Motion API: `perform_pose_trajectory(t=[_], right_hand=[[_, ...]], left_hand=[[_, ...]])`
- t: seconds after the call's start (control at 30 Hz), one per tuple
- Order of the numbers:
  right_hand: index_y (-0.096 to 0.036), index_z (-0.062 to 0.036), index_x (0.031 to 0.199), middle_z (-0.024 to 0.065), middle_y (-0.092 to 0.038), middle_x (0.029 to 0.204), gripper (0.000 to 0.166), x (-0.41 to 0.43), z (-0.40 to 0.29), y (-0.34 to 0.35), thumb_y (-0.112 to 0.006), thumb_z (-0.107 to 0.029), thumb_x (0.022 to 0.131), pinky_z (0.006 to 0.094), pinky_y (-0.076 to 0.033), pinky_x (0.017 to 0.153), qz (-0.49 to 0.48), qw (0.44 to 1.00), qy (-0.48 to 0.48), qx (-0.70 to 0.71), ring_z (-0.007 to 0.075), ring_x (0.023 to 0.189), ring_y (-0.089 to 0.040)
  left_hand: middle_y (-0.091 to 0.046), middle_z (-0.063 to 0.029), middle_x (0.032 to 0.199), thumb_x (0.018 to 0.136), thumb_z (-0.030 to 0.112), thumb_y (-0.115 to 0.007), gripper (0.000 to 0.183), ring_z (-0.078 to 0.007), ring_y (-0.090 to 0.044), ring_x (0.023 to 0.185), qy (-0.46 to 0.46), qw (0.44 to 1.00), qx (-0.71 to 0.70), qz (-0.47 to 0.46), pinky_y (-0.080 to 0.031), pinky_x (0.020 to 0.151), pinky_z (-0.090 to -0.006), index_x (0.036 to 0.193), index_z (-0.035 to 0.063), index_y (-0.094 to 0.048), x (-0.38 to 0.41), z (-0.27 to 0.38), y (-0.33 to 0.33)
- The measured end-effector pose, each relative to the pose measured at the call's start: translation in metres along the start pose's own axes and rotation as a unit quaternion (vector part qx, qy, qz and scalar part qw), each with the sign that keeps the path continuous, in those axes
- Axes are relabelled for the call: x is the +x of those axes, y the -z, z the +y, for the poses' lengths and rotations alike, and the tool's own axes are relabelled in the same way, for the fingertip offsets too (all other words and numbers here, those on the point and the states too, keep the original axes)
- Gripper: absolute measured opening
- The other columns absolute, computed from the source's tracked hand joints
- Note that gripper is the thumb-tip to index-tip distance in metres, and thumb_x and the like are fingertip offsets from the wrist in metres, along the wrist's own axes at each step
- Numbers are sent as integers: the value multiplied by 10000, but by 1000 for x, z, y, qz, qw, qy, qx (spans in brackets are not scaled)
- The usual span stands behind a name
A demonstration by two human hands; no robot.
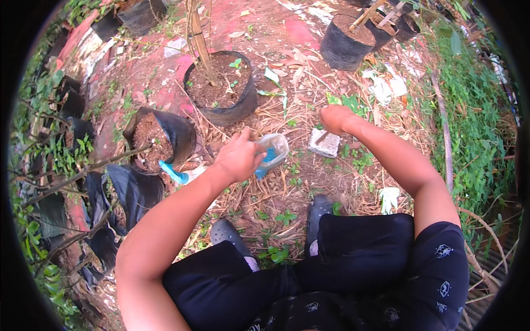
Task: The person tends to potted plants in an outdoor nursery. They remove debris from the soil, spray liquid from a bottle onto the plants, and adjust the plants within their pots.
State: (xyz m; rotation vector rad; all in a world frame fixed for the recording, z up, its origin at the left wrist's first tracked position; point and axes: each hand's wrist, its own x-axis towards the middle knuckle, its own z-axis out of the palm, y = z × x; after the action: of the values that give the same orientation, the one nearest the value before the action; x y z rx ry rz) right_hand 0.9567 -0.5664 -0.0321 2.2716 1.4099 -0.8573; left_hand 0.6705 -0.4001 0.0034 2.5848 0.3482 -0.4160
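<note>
My left hand [243, 156] is at the left rim of a clear plastic bag [281, 149], its fingertips pinched against the edge. Blue granules [269, 154] lie inside the bag, whose mouth faces up. Farther right, my right hand [337, 119] is closed in a fist around a thin brown stick [322, 138]. The stick's lower end crosses over a pale stone block [324, 145] on the ground; whether they touch I cannot tell. Left of my left wrist lies a spray bottle with a blue trigger head [174, 172], partly hidden by my forearm.
Beyond my left hand stands a black grow bag [236, 108] of soil with a staked stem. Another soil-filled grow bag [182, 134] leans nearer left. More black grow bags [343, 49] stand at the far right. Dense weeds [472, 111] border the right side; bare branches [83, 173] reach in from the left.
</note>
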Motion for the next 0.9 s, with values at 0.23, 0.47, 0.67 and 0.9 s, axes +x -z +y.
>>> perform_pose_trajectory(t=[0.23,0.47,0.67,0.9], right_hand=[[-800,-137,1084,177,-724,1106,244,6,-90,20,-708,-225,875,451,-496,1013,1,908,366,203,337,1143,-642],[-792,-189,1143,144,-571,1336,269,-5,-140,-1,-716,-228,888,455,-398,1106,2,959,280,33,349,1355,-436],[-789,-89,1011,142,-595,1323,194,11,-150,-37,-713,-168,850,444,-412,1085,103,954,280,-10,311,1353,-461],[-780,-68,970,130,-579,1310,220,21,-158,-56,-686,-181,807,430,-437,1028,177,950,257,-3,297,1300,-482]], left_hand=[[-597,-187,1209,990,331,-643,296,-374,-608,1170,3,999,-17,-50,-463,1042,-463,1123,109,-787,-5,-3,-11],[-535,-215,1362,1009,430,-591,378,-414,-541,1299,65,985,25,-159,-429,1125,-488,1272,203,-739,-13,8,-16],[-466,-209,1516,993,506,-593,459,-415,-430,1437,91,955,123,-253,-380,1173,-550,1403,309,-651,-15,15,-15],[-464,-175,1525,970,445,-639,474,-386,-426,1445,89,929,159,-322,-391,1162,-549,1435,353,-620,-1,21,-3]])
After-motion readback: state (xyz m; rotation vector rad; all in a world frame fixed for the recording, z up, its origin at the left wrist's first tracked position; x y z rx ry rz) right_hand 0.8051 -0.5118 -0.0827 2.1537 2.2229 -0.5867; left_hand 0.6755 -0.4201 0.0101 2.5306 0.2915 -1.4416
